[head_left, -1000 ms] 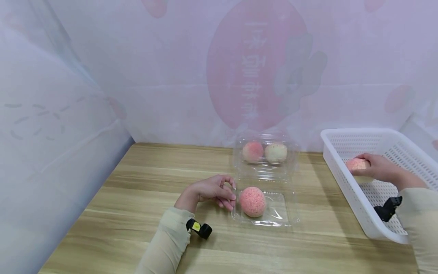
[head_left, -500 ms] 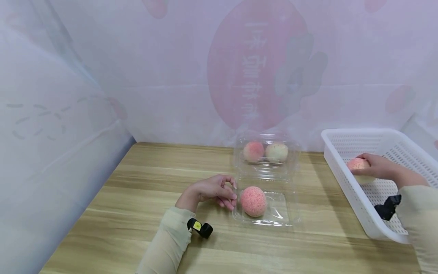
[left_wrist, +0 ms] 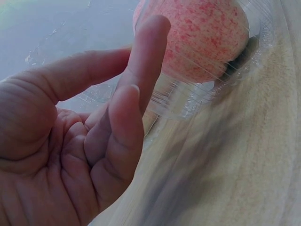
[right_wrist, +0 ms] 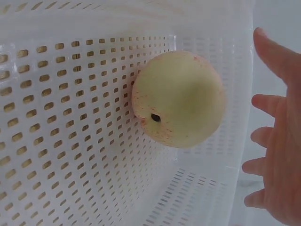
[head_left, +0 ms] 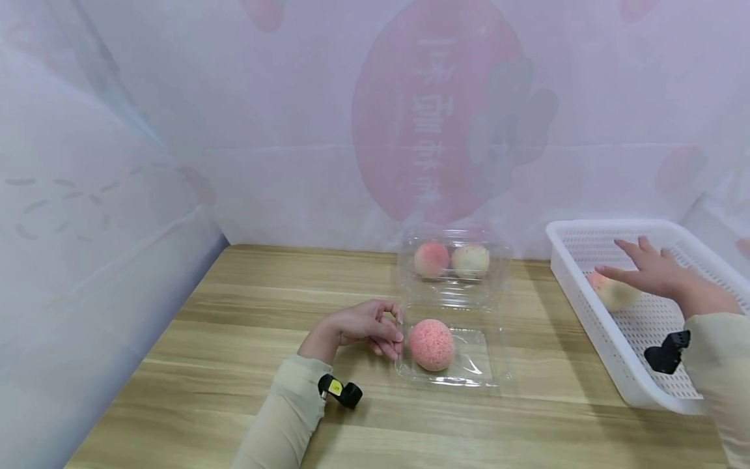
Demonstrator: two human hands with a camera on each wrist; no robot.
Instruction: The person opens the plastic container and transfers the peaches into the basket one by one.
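Note:
My left hand (head_left: 369, 327) is at the left edge of an open clear plastic clamshell box (head_left: 476, 365), thumb and curled index finger pinching its rim. A pink speckled peach (head_left: 431, 345) sits in the left of the box's front half. Two more peaches, one pink-topped (head_left: 431, 259) and one pale (head_left: 471, 262), lie in the back half. Over the white basket my right hand (head_left: 659, 273) is spread, fingers straight, holding nothing. Below it a pale peach (right_wrist: 181, 99) rests in the basket, apart from the fingers in the right wrist view.
The white perforated plastic basket (head_left: 609, 348) stands at the right of the wood-grain table (head_left: 246, 312). A printed white sheet (head_left: 281, 163) hangs behind the table and along its left side. A small black camera sits on each wrist.
My right hand has let go of the peach in the basket and risen above it with fingers spread. The left hand and the box stay in place.

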